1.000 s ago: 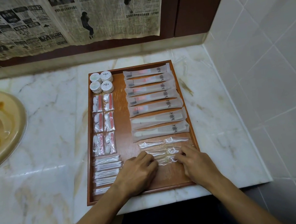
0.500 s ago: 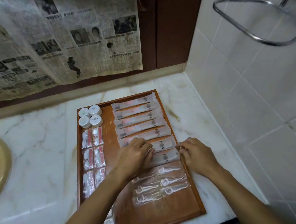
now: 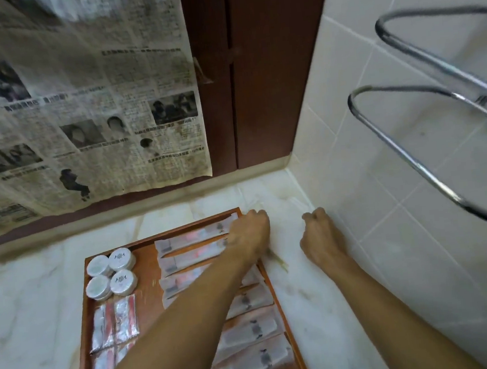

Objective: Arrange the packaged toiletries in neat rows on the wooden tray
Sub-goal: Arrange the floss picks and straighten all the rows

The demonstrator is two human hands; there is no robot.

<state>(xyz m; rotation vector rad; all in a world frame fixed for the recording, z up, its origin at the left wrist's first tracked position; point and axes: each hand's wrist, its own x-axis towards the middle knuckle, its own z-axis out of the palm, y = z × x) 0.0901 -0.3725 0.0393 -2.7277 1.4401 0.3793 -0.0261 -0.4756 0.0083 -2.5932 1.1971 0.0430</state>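
Marble bench (image 3: 38, 293) in tiled corner, newspaper (image 3: 80, 110) on wall | wooden tray (image 3: 85, 327) holds long sachets (image 3: 193, 236) in a row, round tubs (image 3: 111, 271) far-left | left hand (image 3: 248, 233) at tray's far-right corner, fingers curled, hold unclear | right hand (image 3: 319, 238) on bench beside wall, fingers curled, contents unclear

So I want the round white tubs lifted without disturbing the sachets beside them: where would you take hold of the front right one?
Probably by its curved side wall, pinched from straight above. The front right tub is a low round puck lying flat, touching its neighbour tubs, with the silver sachets just in front. A top-down pinch across its free right side and the diagonal gap seems safest.
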